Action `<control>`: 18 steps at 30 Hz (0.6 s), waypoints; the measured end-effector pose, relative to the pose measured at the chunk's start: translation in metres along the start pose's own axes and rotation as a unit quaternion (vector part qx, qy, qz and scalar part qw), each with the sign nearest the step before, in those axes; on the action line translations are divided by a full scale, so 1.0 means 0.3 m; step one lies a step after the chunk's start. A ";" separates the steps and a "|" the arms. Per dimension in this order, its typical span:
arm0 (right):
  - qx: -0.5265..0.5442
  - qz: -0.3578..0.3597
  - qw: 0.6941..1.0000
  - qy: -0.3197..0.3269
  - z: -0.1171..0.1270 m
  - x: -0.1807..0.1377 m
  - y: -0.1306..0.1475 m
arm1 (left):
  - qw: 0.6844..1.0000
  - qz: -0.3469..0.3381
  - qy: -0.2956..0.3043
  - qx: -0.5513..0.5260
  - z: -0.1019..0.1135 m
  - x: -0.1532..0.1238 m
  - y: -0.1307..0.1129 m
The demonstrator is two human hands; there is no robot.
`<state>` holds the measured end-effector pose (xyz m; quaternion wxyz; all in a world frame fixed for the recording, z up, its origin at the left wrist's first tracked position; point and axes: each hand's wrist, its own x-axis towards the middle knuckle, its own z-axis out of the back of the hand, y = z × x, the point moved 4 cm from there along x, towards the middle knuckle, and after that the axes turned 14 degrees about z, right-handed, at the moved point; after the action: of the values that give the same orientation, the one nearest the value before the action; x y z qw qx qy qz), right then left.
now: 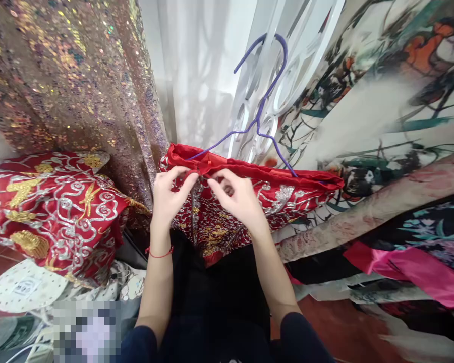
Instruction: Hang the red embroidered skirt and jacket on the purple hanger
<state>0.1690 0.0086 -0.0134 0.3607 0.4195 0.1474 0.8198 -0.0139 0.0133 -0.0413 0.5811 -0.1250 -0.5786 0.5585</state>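
A red skirt with silver and gold embroidery hangs in front of me, its upper edge running across the middle of the view. Inside its red waistband sits a purple wire hanger, hook upward. My left hand pinches the waistband left of centre, thumb and index finger together. Close beside it, my right hand also pinches the band's edge. The small bit of band between the fingertips is too small to make out.
At the left, a matching red embroidered garment lies over something, below a sequined curtain-like cloth. A white scrollwork frame stands behind the hanger. Flower-printed cloth and a pink ribbon fill the right. A dotted white item lies lower left.
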 end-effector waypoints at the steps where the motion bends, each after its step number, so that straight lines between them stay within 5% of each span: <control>1: 0.013 -0.005 1.000 0.016 -0.035 0.007 -0.007 | 1.000 -0.003 0.020 -0.005 -0.011 -0.006 -0.007; 5: 0.045 0.030 0.998 -0.021 -0.110 0.034 -0.025 | 0.999 -0.035 0.027 0.009 -0.014 -0.017 -0.025; 10: 0.095 0.061 0.992 -0.053 -0.081 0.059 -0.020 | 0.997 -0.064 0.023 0.045 0.007 -0.007 -0.034; 15: 0.089 0.065 0.987 -0.114 -0.048 0.065 -0.027 | 0.998 -0.043 -0.036 0.038 -0.003 0.007 -0.037; 18: 0.116 0.052 0.985 -0.119 -0.051 0.059 -0.031 | 0.998 0.012 -0.007 -0.053 -0.019 0.011 -0.022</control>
<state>0.1545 0.0285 -0.0174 0.2809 0.5607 0.1756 0.7589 -0.0068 0.0164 -0.0360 0.5631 -0.1588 -0.6098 0.5346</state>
